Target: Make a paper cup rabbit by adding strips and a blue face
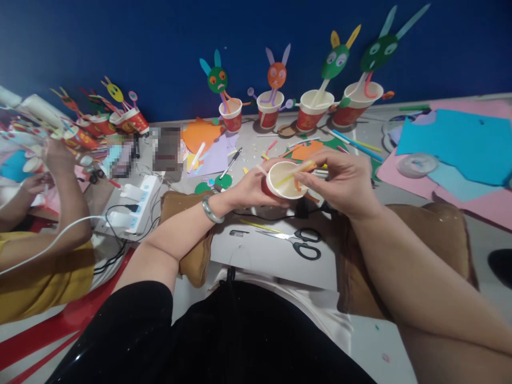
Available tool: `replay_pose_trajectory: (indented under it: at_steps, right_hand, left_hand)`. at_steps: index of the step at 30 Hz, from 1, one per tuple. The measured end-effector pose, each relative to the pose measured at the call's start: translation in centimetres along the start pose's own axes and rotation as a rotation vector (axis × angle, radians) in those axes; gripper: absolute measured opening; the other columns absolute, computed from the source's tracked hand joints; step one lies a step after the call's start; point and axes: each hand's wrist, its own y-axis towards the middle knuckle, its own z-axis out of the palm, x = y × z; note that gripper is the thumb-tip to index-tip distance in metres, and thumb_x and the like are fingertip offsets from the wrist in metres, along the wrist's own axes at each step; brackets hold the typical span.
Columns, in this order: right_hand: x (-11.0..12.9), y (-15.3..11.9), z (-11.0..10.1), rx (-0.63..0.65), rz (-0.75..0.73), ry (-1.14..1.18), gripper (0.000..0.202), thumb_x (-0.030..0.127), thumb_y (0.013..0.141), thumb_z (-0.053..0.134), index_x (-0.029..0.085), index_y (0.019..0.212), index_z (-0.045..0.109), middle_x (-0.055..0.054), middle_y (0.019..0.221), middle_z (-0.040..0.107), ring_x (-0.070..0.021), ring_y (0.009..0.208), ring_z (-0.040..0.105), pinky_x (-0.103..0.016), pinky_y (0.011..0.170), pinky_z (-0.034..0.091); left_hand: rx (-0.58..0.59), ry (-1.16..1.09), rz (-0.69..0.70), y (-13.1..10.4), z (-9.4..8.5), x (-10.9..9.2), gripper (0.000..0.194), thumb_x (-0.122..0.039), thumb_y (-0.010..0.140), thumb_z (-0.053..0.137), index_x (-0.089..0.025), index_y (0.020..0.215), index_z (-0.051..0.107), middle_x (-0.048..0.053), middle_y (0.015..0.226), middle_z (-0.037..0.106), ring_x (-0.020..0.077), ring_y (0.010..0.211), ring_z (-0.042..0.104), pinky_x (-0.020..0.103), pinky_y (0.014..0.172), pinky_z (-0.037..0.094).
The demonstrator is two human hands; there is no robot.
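Note:
A red-and-white paper cup (277, 175) is tilted with its mouth toward me. My left hand (252, 188) is wrapped round the cup's left side and underside. Between the thumb and fingers of my right hand (344, 178) is a pale yellow straw (288, 177), one end of it reaching inside the cup. A small orange piece (297, 184) shows at the cup's right rim, partly hidden by the fingers. Below the cup, black-handled scissors (294, 236) lie on a white sheet (256, 250), with a thin yellow strip (258, 226) beside them.
Along the blue wall stand several finished cup figures (314, 112). Coloured paper (456, 144) and a tape roll (418, 165) lie right. A white power strip (140, 205) with cables is left, near another person's arm (72, 197). Brown cushions (420, 250) line the table edge.

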Motion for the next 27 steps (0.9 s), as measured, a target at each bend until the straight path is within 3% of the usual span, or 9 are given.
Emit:
replay_pose_trajectory:
  at_steps: [8,11,15,18,23,27]
  right_hand:
    - [0.5,-0.3,-0.1,-0.043,-0.254,-0.180,0.024,0.054,0.088,0.084,0.033,0.083,0.074,-0.003,0.088,0.077,-0.0285,0.088,0.072,-0.057,0.096,0.057]
    - [0.3,-0.3,0.0,-0.056,-0.369,-0.258,0.017,0.046,0.089,0.084,0.033,0.087,0.075,-0.003,0.096,0.078,-0.0281,0.095,0.071,-0.055,0.093,0.056]
    - [0.2,-0.5,0.2,-0.092,-0.506,-0.337,0.007,0.032,0.093,0.081,0.030,0.091,0.074,-0.004,0.102,0.079,-0.0264,0.097,0.069,-0.052,0.090,0.055]
    - [0.3,-0.6,0.3,-0.093,-0.503,-0.367,0.008,0.033,0.094,0.079,0.028,0.091,0.074,-0.005,0.110,0.079,-0.0277,0.102,0.070,-0.053,0.092,0.054]
    - [0.6,-0.8,0.2,0.008,-0.307,-0.430,0.014,0.036,0.097,0.072,0.031,0.084,0.074,-0.005,0.120,0.079,-0.0318,0.117,0.069,-0.060,0.101,0.050]
    - [0.5,-0.9,0.3,0.024,-0.367,-0.370,0.015,0.034,0.097,0.070,0.026,0.085,0.074,-0.006,0.122,0.079,-0.0324,0.117,0.070,-0.061,0.103,0.049]
  left_hand:
    - [-0.052,0.116,0.238,-0.8,0.0,0.0,0.079,-0.057,0.085,0.086,-0.024,0.147,0.051,0.014,0.141,0.068,0.0298,0.130,0.071,0.050,0.111,0.059]
    - [-0.071,0.161,0.326,-0.8,0.1,0.1,0.079,-0.055,0.088,0.084,-0.027,0.151,0.046,0.012,0.139,0.068,0.0283,0.126,0.073,0.048,0.104,0.063]
    - [-0.089,0.226,0.349,-0.9,-0.1,-0.5,0.077,-0.058,0.090,0.082,-0.029,0.152,0.047,0.010,0.140,0.067,0.0301,0.129,0.072,0.054,0.108,0.062]
    - [-0.087,0.234,0.336,-0.9,-0.3,-0.9,0.077,-0.058,0.088,0.083,-0.029,0.151,0.049,0.010,0.139,0.067,0.0310,0.129,0.072,0.053,0.109,0.061]
    - [-0.060,0.236,0.270,-1.1,-0.3,-1.0,0.080,-0.059,0.083,0.088,-0.030,0.148,0.051,0.010,0.137,0.070,0.0306,0.124,0.073,0.051,0.106,0.061]
    - [-0.058,0.229,0.242,-1.2,0.0,-1.0,0.077,-0.059,0.083,0.088,-0.029,0.145,0.053,0.009,0.133,0.071,0.0298,0.122,0.074,0.049,0.105,0.062]
